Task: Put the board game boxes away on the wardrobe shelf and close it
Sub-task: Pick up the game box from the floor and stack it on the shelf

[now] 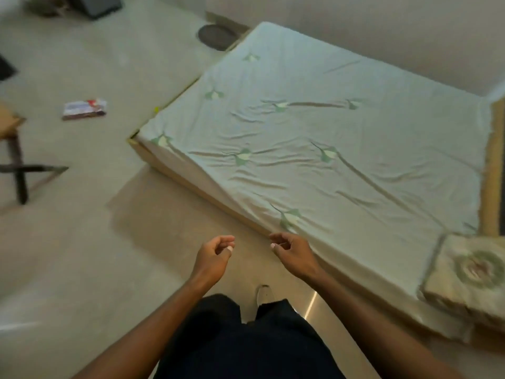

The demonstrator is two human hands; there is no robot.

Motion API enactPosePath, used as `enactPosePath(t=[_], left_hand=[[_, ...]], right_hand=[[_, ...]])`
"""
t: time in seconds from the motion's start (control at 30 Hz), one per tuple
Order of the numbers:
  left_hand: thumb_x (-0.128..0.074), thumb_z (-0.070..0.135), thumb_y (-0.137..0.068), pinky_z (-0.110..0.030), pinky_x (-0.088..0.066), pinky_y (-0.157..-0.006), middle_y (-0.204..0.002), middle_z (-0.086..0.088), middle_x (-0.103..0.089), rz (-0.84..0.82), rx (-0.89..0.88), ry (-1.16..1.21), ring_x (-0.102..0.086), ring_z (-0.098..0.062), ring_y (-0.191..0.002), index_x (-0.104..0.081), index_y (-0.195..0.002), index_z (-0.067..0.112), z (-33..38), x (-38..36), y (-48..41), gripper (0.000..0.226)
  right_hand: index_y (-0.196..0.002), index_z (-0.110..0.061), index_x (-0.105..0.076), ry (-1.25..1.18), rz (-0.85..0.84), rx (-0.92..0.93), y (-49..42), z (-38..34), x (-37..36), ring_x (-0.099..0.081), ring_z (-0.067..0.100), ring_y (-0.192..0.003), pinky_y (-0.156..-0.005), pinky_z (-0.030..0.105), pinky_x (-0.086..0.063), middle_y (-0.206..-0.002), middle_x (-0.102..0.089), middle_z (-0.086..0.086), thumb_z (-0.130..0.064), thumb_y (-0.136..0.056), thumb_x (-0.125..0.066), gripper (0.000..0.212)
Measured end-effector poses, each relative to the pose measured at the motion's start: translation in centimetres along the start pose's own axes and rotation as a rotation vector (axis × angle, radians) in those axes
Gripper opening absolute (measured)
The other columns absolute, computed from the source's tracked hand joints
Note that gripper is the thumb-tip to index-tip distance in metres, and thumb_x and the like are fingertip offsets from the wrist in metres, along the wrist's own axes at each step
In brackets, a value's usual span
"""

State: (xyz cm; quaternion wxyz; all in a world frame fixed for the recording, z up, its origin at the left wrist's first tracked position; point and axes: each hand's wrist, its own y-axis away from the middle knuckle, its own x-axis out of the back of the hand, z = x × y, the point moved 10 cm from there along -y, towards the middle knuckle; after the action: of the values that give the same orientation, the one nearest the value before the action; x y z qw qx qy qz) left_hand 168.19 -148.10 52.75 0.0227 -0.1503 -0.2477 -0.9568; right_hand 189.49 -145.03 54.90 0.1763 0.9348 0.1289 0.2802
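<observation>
Your left hand (211, 257) and right hand (291, 253) hang loosely curled, grasping nothing; a flat red-and-white cardboard box (84, 108) lies on the floor far beyond your left hand.

Both hands, left hand (211, 258) and right hand (293, 251), hang empty, fingers loosely curled; a board game box (84, 109) lies on the floor (82, 242) far beyond the left fingertips.

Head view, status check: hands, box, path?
Left hand and right hand both empty, fingers loosely curled. One box flat on the floor, far left of the bed. Bare floor between; wardrobe not in view.
</observation>
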Motion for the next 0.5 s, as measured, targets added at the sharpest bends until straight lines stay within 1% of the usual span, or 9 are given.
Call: enactPosePath(t=[0.07, 0.13, 0.2, 0.23, 0.27, 0.33, 0.4, 0.43, 0.5], left_hand=[[-0.058, 0.013, -0.092, -0.022, -0.050, -0.088, -0.104, 0.006, -0.069, 0.090, 0.038, 0.071, -0.064, -0.007, -0.100, -0.064, -0.111, 0.025, 0.2, 2.9, -2.0, 0.023], [-0.059, 0.013, -0.092, -0.024, -0.051, -0.090, -0.103, 0.005, -0.070, 0.193, 0.073, 0.145, -0.064, -0.008, -0.100, -0.065, -0.110, 0.023, -0.3, 6.6, -4.1, 0.022], [-0.059, 0.013, -0.092, -0.022, -0.051, -0.088, -0.104, 0.005, -0.070, 0.280, 0.105, 0.207, -0.064, -0.007, -0.100, -0.066, -0.111, 0.021, -1.1, 10.7, -6.3, 0.022], [-0.059, 0.013, -0.092, -0.020, -0.051, -0.087, -0.104, 0.005, -0.070, 0.312, 0.114, 0.230, -0.064, -0.006, -0.100, -0.066, -0.111, 0.021, -1.3, 12.4, -7.3, 0.022], [-0.059, 0.013, -0.092, -0.020, -0.051, -0.086, -0.103, 0.005, -0.070, 0.352, 0.128, 0.257, -0.064, -0.006, -0.100, -0.066, -0.111, 0.022, -1.9, 14.7, -8.5, 0.022], [-0.059, 0.012, -0.092, -0.024, -0.052, -0.088, -0.102, 0.004, -0.070, 0.416, 0.143, 0.293, -0.065, -0.008, -0.099, -0.066, -0.107, 0.024, -3.0, 19.3, -11.0, 0.021], [-0.059, 0.012, -0.092, -0.025, -0.053, -0.088, -0.101, 0.003, -0.070, 0.455, 0.151, 0.313, -0.066, -0.010, -0.099, -0.066, -0.105, 0.024, -3.6, 23.9, -13.3, 0.020], [-0.059, 0.012, -0.091, -0.023, -0.053, -0.087, -0.101, 0.003, -0.070, 0.478, 0.158, 0.323, -0.066, -0.011, -0.098, -0.066, -0.105, 0.024, -4.0, 27.0, -14.7, 0.019], [-0.060, 0.012, -0.091, -0.023, -0.053, -0.085, -0.100, 0.003, -0.071, 0.532, 0.172, 0.339, -0.067, -0.012, -0.098, -0.066, -0.104, 0.024, -4.6, 33.2, -16.9, 0.018]], right_hand=[[-0.121, -0.018, -0.062, 0.056, -0.079, 0.042, -4.1, -3.2, -1.2, -0.061, 0.009, -0.099, -0.087, 0.029, -0.053, -0.111, -0.066, -0.004, -0.023, -0.092, -0.058, 0.030], [-0.118, -0.020, -0.064, 0.117, -0.164, 0.093, -8.8, -6.6, -3.5, -0.061, 0.006, -0.096, -0.083, 0.025, -0.053, -0.108, -0.067, -0.006, -0.023, -0.091, -0.059, 0.028], [-0.116, -0.021, -0.066, 0.165, -0.228, 0.133, -13.6, -10.0, -6.2, -0.062, 0.004, -0.093, -0.078, 0.021, -0.051, -0.106, -0.068, -0.005, -0.023, -0.090, -0.060, 0.027], [-0.115, -0.020, -0.066, 0.182, -0.252, 0.153, -15.4, -11.4, -7.4, -0.062, 0.006, -0.093, -0.079, 0.021, -0.051, -0.106, -0.068, -0.005, -0.023, -0.090, -0.060, 0.027], [-0.116, -0.020, -0.066, 0.201, -0.283, 0.172, -17.6, -13.4, -9.3, -0.062, 0.007, -0.094, -0.080, 0.023, -0.052, -0.107, -0.068, -0.005, -0.023, -0.090, -0.060, 0.027], [-0.116, -0.019, -0.066, 0.248, -0.327, 0.213, -21.5, -17.0, -13.0, -0.062, 0.008, -0.095, -0.083, 0.024, -0.052, -0.107, -0.067, -0.005, -0.023, -0.090, -0.060, 0.028], [-0.117, -0.020, -0.065, 0.257, -0.363, 0.241, -24.8, -20.6, -16.6, -0.062, 0.008, -0.096, -0.084, 0.025, -0.053, -0.107, -0.066, -0.006, -0.023, -0.090, -0.060, 0.027], [-0.117, -0.019, -0.065, 0.257, -0.384, 0.252, -26.7, -22.9, -19.0, -0.061, 0.007, -0.096, -0.084, 0.024, -0.053, -0.106, -0.065, -0.007, -0.023, -0.090, -0.060, 0.027], [-0.116, -0.018, -0.065, 0.270, -0.411, 0.266, -29.9, -27.3, -23.1, -0.061, 0.006, -0.094, -0.078, 0.017, -0.049, -0.107, -0.065, -0.007, -0.023, -0.090, -0.060, 0.027]])
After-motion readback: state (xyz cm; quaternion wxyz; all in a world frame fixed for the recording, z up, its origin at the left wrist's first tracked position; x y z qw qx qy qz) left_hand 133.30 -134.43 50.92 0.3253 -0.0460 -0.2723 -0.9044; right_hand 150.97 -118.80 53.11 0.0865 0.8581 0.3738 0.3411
